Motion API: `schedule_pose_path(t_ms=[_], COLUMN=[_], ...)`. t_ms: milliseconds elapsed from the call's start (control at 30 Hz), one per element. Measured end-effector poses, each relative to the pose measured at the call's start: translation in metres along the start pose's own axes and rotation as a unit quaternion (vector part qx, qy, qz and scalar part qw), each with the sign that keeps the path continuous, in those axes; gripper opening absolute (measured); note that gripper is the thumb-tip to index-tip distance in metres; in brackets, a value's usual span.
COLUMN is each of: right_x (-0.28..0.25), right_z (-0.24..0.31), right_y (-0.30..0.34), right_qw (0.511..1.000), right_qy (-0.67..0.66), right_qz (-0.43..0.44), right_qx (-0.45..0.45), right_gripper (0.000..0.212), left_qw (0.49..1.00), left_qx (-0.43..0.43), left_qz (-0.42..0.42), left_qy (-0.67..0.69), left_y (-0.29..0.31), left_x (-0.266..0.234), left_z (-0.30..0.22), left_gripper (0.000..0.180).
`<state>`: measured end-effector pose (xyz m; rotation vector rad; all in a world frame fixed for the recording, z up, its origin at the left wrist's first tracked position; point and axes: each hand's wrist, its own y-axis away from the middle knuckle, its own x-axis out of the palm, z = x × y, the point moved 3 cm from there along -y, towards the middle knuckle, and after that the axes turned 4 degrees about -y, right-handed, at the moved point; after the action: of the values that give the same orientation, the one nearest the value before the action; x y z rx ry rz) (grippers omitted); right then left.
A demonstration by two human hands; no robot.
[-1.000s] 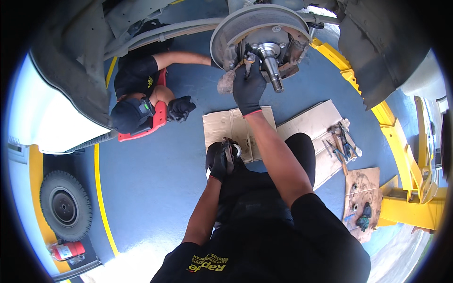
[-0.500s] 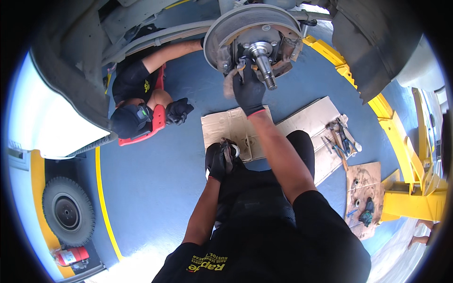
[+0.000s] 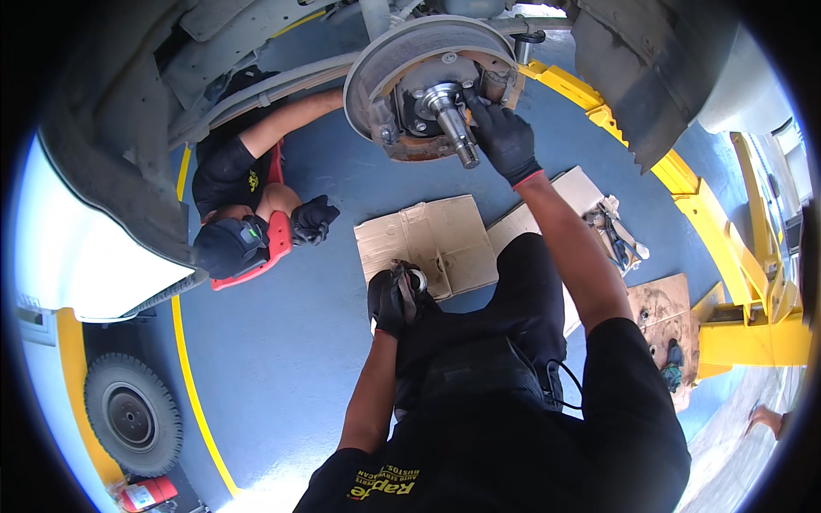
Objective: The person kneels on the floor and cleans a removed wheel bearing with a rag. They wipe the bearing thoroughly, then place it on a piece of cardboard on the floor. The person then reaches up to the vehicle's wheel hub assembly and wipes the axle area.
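Observation:
My right hand (image 3: 505, 137), in a black glove, is at the brake backing plate (image 3: 363, 81), just right of the bare metal spindle (image 3: 453, 128). Its index finger points up along the spindle's base; the other fingers curl, and whatever they may hold is hidden. Curved brake shoes (image 3: 419, 152) with rusty edges sit around the spindle. Low over my lap, my gloved left hand (image 3: 389, 299) is closed on a greyish-brown rag (image 3: 405, 280). A pale ring-shaped part (image 3: 419, 280) shows beside the rag, in the same grip.
At left, a co-worker (image 3: 227, 184) reaches behind the backing plate. Cardboard (image 3: 428, 235) lies on the blue floor, with hand tools (image 3: 617, 235) at right. A yellow lift arm (image 3: 718, 227) runs down the right side. A wheel (image 3: 132, 415) and fire extinguisher (image 3: 147, 493) stand lower left.
My right hand has gone from the spindle's left side to its right; the brownish cloth seen at its fingers no longer shows. My left hand keeps its grip. The whole view has shifted slightly.

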<state>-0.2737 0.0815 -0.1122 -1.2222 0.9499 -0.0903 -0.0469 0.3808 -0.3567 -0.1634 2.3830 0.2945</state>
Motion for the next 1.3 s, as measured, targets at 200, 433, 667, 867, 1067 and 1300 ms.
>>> schedule_pose_path(t_ms=[200, 433, 667, 867, 1067, 1300], right_x=[0.018, -0.093, -0.043, -0.019, 0.012, -0.041], right_z=[0.020, -0.010, 0.113, 0.068, 0.029, 0.020], right_y=[0.032, 0.009, -0.012, -0.011, 0.008, 0.032], right_qw=[0.976, 0.813, 0.894, 0.991, 0.873, 0.882], right_qy=[-0.162, -0.446, 0.380, 0.032, -0.417, -0.385], right_qz=[0.046, 0.081, 0.195, 0.128, 0.174, 0.126], right_qx=[0.136, 0.364, 0.133, -0.008, 0.185, 0.239], right_gripper=[0.052, 0.033, 0.048, 0.035, 0.021, 0.052], left_qw=[0.998, 0.971, 0.971, 0.961, 0.976, 0.962], left_qx=[0.029, 0.141, 0.150, 0.175, 0.116, 0.130], left_qz=[-0.049, -0.172, -0.185, -0.207, -0.178, -0.240], left_qy=[0.012, -0.089, 0.033, -0.061, 0.037, 0.029], left_y=[-0.002, 0.009, 0.006, 0.022, 0.015, 0.025], left_x=[-0.005, -0.016, 0.001, -0.007, -0.017, -0.025], left_z=[-0.030, -0.082, -0.071, -0.047, -0.066, -0.072], left_gripper=[0.038, 0.044, 0.030, 0.031, 0.047, 0.045])
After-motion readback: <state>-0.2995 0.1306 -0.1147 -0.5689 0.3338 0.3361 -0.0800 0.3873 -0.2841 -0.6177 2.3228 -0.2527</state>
